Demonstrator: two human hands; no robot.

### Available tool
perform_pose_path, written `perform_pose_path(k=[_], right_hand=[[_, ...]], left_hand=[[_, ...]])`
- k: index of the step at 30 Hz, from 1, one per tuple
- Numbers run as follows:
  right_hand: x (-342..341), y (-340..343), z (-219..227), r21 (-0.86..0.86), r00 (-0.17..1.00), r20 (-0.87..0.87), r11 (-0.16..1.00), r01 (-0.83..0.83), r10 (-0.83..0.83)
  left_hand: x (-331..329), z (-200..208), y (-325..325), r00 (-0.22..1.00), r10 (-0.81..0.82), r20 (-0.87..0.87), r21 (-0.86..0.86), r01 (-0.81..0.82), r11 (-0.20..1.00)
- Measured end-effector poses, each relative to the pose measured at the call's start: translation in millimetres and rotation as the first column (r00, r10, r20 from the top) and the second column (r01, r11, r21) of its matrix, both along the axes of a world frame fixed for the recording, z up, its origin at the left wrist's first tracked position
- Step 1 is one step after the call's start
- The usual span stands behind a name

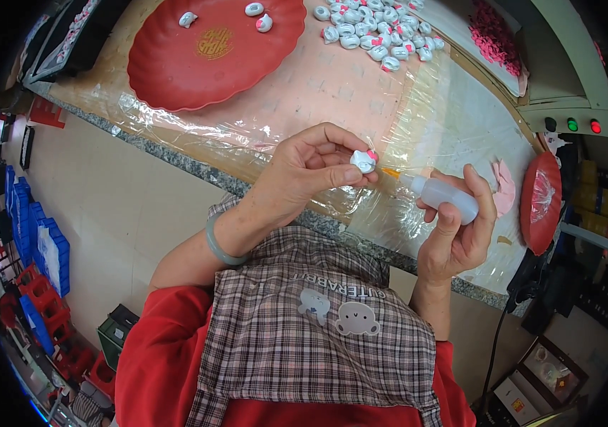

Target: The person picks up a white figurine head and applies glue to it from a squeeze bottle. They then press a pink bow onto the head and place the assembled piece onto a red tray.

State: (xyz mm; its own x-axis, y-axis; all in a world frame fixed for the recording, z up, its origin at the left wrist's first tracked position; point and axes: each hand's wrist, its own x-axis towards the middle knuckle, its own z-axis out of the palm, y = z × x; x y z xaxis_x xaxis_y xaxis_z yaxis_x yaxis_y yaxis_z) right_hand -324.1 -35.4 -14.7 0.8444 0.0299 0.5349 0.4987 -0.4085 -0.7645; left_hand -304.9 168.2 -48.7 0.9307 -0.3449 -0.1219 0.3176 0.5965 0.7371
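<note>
Between the thumb and fingers of my left hand (318,167) is a small white figurine head (363,162) with a pink bow-like piece on it. My right hand (460,231) is closed round a translucent squeeze bottle (450,199). The bottle lies tilted, its orange nozzle tip (390,173) pointing left and close beside the figurine head; I cannot tell whether they touch. Both hands are above the plastic-covered table near its front edge. At the far side lies a heap of similar white figurine heads (378,28), several with pink pieces.
A red scalloped tray (168,78) with 3 white pieces stands at the far left, a black tray (69,43) beyond it. At the right are pink small parts (496,39), a machine housing (567,78) with lit buttons, a pink cloth scrap (503,186) and a red dish (537,203).
</note>
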Motion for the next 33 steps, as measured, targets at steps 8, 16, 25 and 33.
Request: perform_pose_path(k=[8,16,25,33], right_hand=[[-0.4,-0.4,-2.0,-0.045,1.000,0.014,0.999,0.010,-0.009],[-0.8,-2.0,-1.7,-0.073,1.000,-0.003,0.997,0.010,-0.010],[1.0,-3.2,-1.4,-0.065,0.999,-0.029,0.997,-0.033,0.031],[1.7,-0.5,-3.2,-0.061,0.999,-0.029,0.998,-0.029,0.028]], left_hand=[[1.0,-0.7,0.5,1.000,0.014,0.012,0.003,-0.014,1.000],[1.9,-2.5,-0.2,1.000,0.020,0.014,0.004,-0.020,1.000],[3.0,-7.7,1.7,0.998,-0.009,0.060,0.039,0.006,0.999],[1.8,-6.7,-0.2,0.999,-0.033,0.038,0.039,0.031,0.999]])
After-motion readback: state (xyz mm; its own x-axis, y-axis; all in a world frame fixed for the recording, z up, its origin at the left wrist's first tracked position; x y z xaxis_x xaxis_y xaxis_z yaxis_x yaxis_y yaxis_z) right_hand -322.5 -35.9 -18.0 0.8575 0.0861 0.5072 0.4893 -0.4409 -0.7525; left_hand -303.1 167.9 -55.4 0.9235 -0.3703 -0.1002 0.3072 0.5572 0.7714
